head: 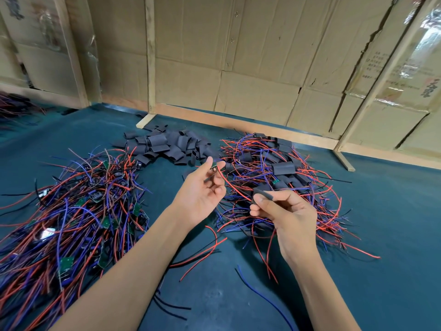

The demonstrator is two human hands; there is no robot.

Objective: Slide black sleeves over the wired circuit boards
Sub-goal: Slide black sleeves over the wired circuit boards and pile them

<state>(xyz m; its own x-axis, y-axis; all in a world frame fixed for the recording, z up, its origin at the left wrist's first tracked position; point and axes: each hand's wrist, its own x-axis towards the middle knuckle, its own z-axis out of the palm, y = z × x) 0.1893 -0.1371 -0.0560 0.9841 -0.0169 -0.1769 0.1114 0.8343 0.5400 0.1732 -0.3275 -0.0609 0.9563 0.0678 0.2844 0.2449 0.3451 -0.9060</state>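
My left hand (202,192) is raised over the green table and pinches a small circuit board (214,167) between thumb and fingertips; its red wire (232,186) trails down to the right. My right hand (284,211) pinches a black sleeve (263,193) just right of that wire. A pile of loose black sleeves (167,145) lies behind the left hand. Bare green boards with red, blue and black wires (71,211) are heaped at the left. Boards inside sleeves, wires tangled (281,177), lie at the right.
Cardboard panels on wooden frames (238,68) wall off the back of the green table (393,235). A few loose wires (205,252) lie between my forearms. Another wire bundle (14,106) sits at the far left edge.
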